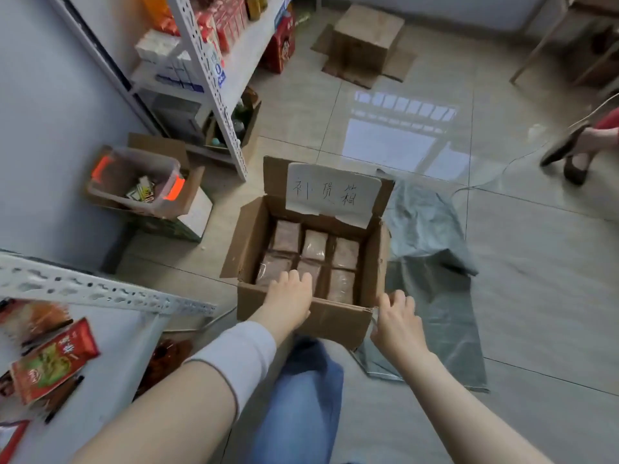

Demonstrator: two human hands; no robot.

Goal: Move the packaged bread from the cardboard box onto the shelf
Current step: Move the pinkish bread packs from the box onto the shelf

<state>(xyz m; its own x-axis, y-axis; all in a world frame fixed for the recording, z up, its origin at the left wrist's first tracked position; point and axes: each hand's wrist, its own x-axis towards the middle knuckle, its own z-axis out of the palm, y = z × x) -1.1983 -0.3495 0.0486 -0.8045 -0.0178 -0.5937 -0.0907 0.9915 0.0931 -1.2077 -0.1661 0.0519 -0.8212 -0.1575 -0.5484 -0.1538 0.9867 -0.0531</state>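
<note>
1. The cardboard box sits open on the floor, right in front of the person's knees. That is probably so both hands can reach in without stretching.
2. The packaged bread is all inside the box. The brown packs lie flat, side by side in neat rows, so each one can be picked out from the top.
3. The left hand reaches over the near wall of the box, above the closest packs. Its fingers are stretched out and loose. It is not holding any bread yet.
4. The right hand is at the near right corner of the box. Its fingers are bent. I cannot tell if it grips the edge or is just next to it. My guess is that it is there to keep the box from sliding.
5. The shelf is close by on the left and higher than the box. Red snack packets lie on it, with bare space beside them for bread.
6. A paper label is stuck on the far flap, which stands up out of the way.
7. No bread is on the shelf, so I think the job is just starting.
</note>
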